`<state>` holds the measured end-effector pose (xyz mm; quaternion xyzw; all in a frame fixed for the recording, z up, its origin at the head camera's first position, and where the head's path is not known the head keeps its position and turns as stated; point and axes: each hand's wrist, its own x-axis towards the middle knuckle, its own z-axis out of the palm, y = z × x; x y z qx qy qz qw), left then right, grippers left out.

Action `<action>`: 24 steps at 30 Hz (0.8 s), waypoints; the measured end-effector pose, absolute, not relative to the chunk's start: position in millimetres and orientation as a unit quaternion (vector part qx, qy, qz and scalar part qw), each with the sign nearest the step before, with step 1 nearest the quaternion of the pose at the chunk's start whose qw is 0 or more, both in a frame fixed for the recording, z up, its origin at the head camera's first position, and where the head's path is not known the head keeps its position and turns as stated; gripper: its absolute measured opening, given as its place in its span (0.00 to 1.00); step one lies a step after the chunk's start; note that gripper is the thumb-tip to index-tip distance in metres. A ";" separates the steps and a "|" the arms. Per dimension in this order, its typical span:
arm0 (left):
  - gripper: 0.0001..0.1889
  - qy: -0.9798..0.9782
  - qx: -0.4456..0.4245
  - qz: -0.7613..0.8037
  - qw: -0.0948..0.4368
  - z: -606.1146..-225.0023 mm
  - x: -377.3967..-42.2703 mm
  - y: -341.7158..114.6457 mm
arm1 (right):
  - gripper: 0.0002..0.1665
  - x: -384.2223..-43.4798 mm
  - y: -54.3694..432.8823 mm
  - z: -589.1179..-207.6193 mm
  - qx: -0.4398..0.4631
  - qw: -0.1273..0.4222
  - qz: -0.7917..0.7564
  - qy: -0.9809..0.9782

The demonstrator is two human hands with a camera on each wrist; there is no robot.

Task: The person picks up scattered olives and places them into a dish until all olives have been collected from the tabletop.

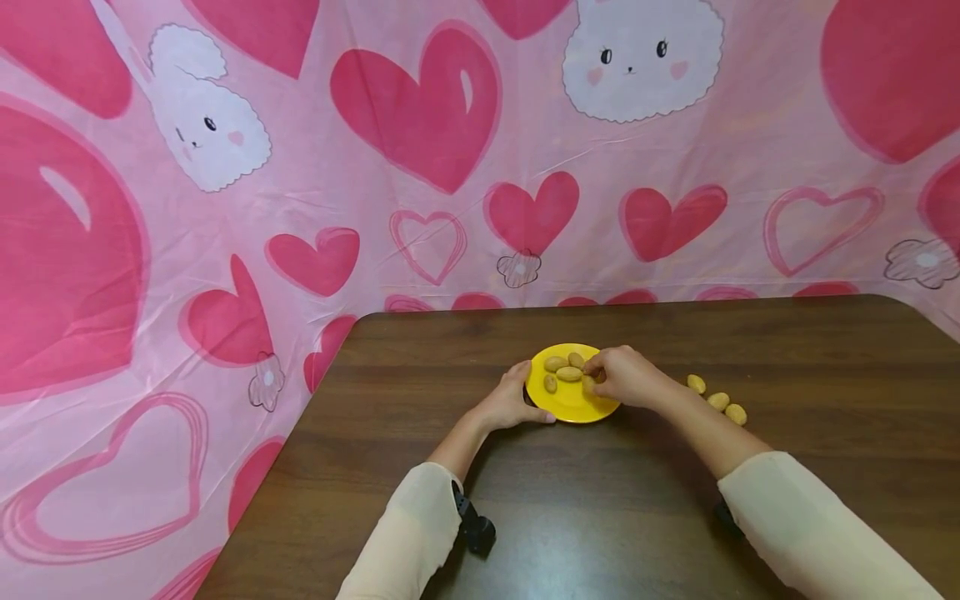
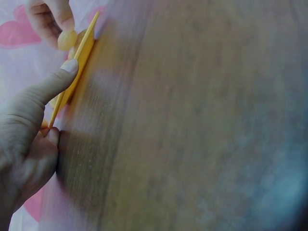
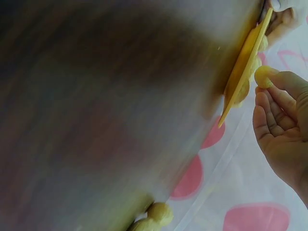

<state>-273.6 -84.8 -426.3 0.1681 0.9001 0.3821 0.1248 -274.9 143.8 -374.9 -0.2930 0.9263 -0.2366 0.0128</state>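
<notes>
Toward the far side of the table lies a yellow plate [image 1: 573,408] with several small tan potatoes [image 1: 568,374] on it. My left hand [image 1: 512,402] grips the plate's left edge, its thumb over the rim and its fingers around the far side. Above the plate, my right hand [image 1: 626,377] pinches one small potato [image 3: 263,77] between thumb and fingertips. In the right wrist view that potato is raised over the ones on the plate.
Three more small potatoes [image 1: 717,402] lie in a slanting row on the brown wooden table [image 1: 420,350], right of the plate and beyond the right forearm. Behind the table hangs a pink cloth [image 1: 525,142] with hearts and rabbits.
</notes>
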 end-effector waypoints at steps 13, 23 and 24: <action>0.52 0.898 0.167 0.386 0.130 -424.2 -274.1 -85.8 | 0.13 -279.7 123.8 -375.3 -0.298 0.020 -0.226 0.927; 0.52 0.897 0.173 0.386 0.129 -425.8 -274.1 -86.3 | 0.11 -283.2 114.2 -381.2 -0.327 0.012 -0.212 0.921; 0.52 0.897 0.172 0.386 0.129 -425.5 -273.8 -86.4 | 0.11 -283.2 113.6 -381.4 -0.329 0.012 -0.212 0.920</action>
